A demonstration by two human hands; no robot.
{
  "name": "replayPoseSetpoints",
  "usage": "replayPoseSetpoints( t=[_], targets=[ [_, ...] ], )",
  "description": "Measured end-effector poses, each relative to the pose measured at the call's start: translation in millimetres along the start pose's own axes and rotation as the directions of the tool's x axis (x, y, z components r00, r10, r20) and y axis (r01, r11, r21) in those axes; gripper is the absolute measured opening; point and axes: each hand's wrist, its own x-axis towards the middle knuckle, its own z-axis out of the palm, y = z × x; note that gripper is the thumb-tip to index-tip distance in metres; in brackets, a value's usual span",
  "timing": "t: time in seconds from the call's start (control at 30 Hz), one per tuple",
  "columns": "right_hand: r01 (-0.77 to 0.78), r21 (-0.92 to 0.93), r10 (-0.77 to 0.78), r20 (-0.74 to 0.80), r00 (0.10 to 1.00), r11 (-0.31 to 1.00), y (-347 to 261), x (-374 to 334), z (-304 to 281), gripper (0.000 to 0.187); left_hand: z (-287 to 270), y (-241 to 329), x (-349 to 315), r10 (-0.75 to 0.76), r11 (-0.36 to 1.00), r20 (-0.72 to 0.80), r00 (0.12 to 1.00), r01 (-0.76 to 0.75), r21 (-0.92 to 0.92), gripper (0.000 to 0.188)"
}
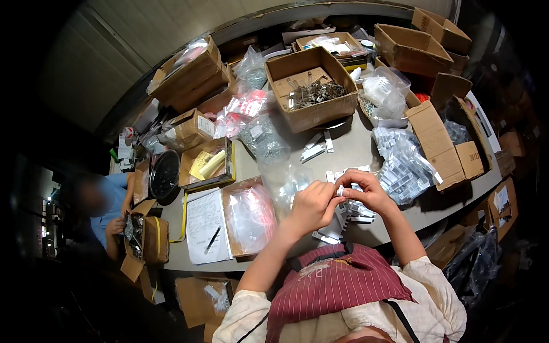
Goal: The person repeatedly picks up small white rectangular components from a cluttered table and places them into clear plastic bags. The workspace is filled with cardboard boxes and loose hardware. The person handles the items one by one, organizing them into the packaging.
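Both hands meet over the near part of the table. Between the fingertips of my left hand point(313, 207) and my right hand point(366, 191) is a small white piece point(341, 190), mostly covered by the fingers. Each hand is closed on it. Below and around them lies a pile of white and grey oblong plastic parts point(361, 215). A few similar parts point(313, 152) rest farther up the table. Right of my right hand, a clear bag point(403, 166) is full of such parts. Thin clear plastic bags point(289, 182) lie beside my left hand.
An open cardboard box point(311, 117) of small metal parts stands at the back. Left are a box of clear bags point(249, 220), papers point(201, 228) with a pen point(213, 239), and a black round tray point(166, 174). A person in blue point(108, 200) handles a box point(155, 240) far left.
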Motion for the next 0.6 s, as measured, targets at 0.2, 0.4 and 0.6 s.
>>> replayPoseSetpoints(
  t=[0.2,0.4,0.6],
  targets=[
    [-0.175,0.415,0.266,-0.173,0.948,0.893,14,-3,3,0.024,-7,12,-16,-0.026,0.996,-0.167,0.986,0.012,-0.083,0.018],
    [-0.204,0.661,0.441,-0.213,0.872,0.722,12,-8,9,0.022,-4,-1,-24,-0.500,-0.227,0.359,0.788,0.281,-0.933,0.012],
    [-0.293,0.571,0.461,-0.173,0.870,0.767,-4,-7,19,0.022,38,-2,-41,-0.460,0.226,0.520,0.719,0.662,-0.715,0.024]
  ],
)
